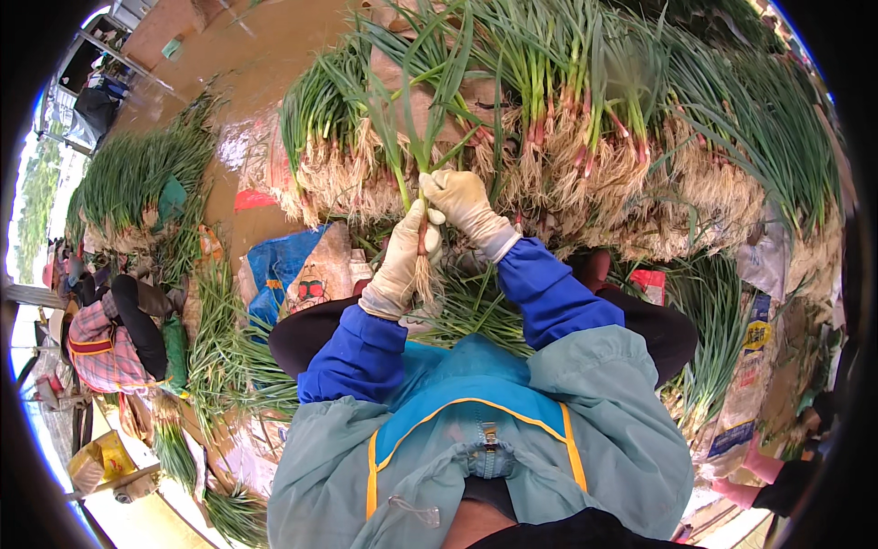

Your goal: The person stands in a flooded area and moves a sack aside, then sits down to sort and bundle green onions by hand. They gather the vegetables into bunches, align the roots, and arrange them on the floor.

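In front of my chest I hold a green garlic plant (422, 151) upright, its flat leaves fanning upward and its pale roots hanging down. My left hand (399, 265), in a cream glove, is closed around its lower stalk, just beside the roots. Higher up, my right hand (460, 203), gloved the same way, pinches the stem where the leaves spread. Beyond my hands lies a long row of similar plants (585, 119), roots toward me. Loose green leaves (466, 316) are heaped between my legs.
A blue and white sack (283, 265) lies left of my knee. More plants are piled at the far left (137, 183) and at the right (713, 339). Another person in a checked shirt (110, 357) sits at the left. Wet brown floor (256, 64) shows at the back.
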Available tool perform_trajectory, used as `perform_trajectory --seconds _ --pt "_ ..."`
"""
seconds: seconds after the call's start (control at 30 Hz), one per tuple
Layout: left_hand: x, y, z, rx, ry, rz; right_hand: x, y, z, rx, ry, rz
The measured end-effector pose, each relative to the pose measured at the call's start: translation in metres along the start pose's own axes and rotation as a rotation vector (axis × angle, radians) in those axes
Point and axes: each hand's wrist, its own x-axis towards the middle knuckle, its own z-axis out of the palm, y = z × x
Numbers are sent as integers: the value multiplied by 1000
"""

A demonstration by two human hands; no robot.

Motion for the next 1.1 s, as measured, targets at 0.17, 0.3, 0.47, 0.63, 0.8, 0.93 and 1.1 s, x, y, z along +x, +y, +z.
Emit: perform_trajectory --seconds 0.17,0.3,0.47,0.63,0.8,0.93,1.1 --pt "1 4 5 -257 -174 -45 5 7 -12 1299 -430 373" --pt "4 6 10 -561 -348 -107 8 -10 -15 949 -298 458" --pt "-6 14 20 -232 -157 -5 4 -40 -21 352 20 38" --pt "-14 29 33 329 172 164 11 -37 -11 106 170 -106" --pt "-31 69 35 812 327 190 -9 -2 -16 -792 -268 -295" --pt "-35 106 11 671 422 457 -16 5 -30 -784 -1277 -125" --pt "-1 104 -31 373 120 256 104 -25 -8 -997 -41 -516"
